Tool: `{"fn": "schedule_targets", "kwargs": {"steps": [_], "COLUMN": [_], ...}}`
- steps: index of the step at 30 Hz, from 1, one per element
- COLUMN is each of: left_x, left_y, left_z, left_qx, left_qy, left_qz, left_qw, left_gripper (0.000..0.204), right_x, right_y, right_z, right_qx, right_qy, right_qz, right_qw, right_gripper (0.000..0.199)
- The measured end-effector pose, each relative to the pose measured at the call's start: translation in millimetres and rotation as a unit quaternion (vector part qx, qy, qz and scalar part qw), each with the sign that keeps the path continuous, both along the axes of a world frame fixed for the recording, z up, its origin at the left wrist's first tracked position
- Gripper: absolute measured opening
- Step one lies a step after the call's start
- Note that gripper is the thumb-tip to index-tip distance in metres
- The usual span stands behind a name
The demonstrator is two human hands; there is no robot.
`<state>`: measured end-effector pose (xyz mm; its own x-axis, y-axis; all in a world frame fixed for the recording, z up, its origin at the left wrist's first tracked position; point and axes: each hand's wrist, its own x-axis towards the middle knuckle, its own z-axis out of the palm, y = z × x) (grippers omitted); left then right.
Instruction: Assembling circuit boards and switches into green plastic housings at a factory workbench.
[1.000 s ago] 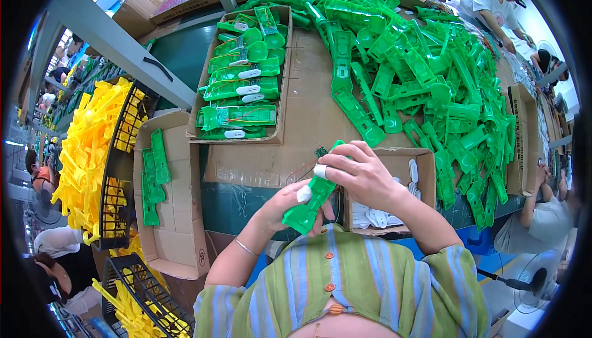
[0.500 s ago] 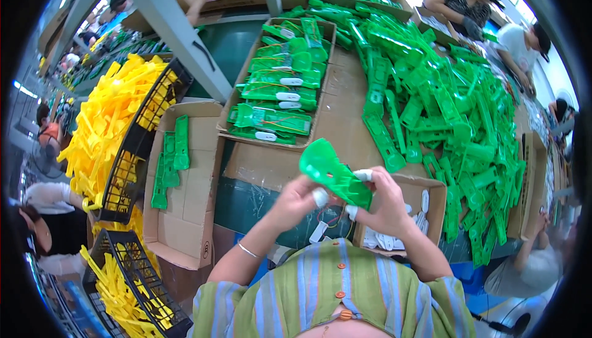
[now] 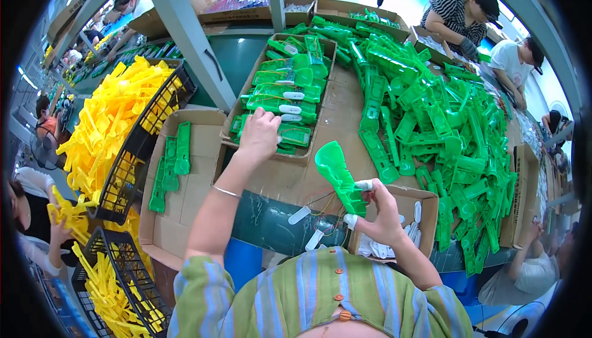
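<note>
My right hand (image 3: pixel 385 215), with white covers on thumb and finger, is closed on a green plastic shell (image 3: pixel 337 175) held up above the bench, its rounded scoop-like end pointing up and left. Thin wires trail from its lower end, and two white oval pieces hang or lie beside it, one white piece (image 3: pixel 300 215) farther left. My left hand (image 3: pixel 259 133) is over the near end of a carton (image 3: pixel 322 97) of green shells fitted with wires and white pieces. Its fingers are curled together against the nearest shells; what they pinch is hidden.
A big heap of green shells (image 3: pixel 431 110) covers the right side of the bench. Near my right hand stands a box of white pieces (image 3: pixel 394 247). To the left are a carton with several green parts (image 3: pixel 185 211) and black crates of yellow parts (image 3: pixel 117 122). Co-workers sit around.
My left hand has let go of the green shell and moved up and left to the carton of fitted shells. My right hand keeps the shell, now more upright, with its wires and white pieces showing.
</note>
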<state>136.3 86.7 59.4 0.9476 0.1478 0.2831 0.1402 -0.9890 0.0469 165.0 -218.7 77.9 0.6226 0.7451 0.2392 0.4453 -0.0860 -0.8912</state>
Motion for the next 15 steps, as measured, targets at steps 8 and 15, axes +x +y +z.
{"fn": "schedule_targets", "kwargs": {"steps": [8,15], "left_x": [-6,-21], "left_y": [2,-1], "left_z": [35,9], "left_qx": [-0.159,-0.589], "left_qy": [-0.051,-0.068], "left_qz": [-0.093,0.22], "left_qw": [0.981,0.775], "left_gripper": [0.037,0.029], "right_x": [10,6], "right_y": [-21,-12], "right_z": [-1,-1], "right_qx": [-0.004,0.0], "right_qy": [-0.012,0.007], "right_qz": [-0.063,-0.049], "right_qw": [0.998,0.999], "right_gripper": [0.052,0.051]}}
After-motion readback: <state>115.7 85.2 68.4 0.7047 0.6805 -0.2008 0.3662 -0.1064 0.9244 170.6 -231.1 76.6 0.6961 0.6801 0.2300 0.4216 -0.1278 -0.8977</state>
